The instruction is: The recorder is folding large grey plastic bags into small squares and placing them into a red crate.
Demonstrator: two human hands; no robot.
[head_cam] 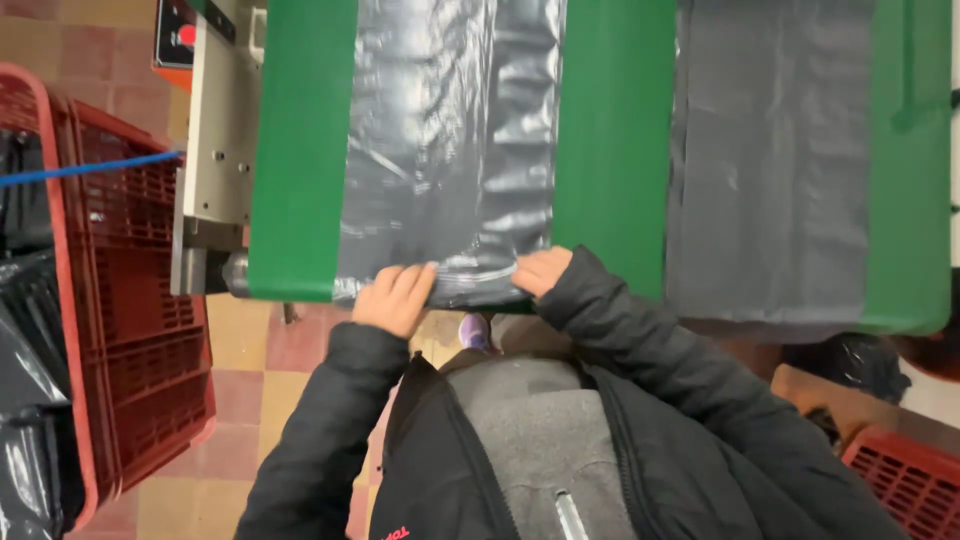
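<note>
A shiny grey plastic bag (450,150) lies stretched along a green conveyor belt (300,150). My left hand (395,297) grips the bag's near edge at the end of the belt, fingers curled over it. My right hand (542,270) pinches the same edge a little further right. Both arms wear black jacket sleeves. A second, flatter grey bag (770,160) lies on the belt to the right, untouched.
A red plastic crate (130,330) stands at the left with black bags (25,330) beside it. A metal machine frame (215,140) borders the belt's left side. Another red crate (905,480) sits at the lower right. The floor is tiled.
</note>
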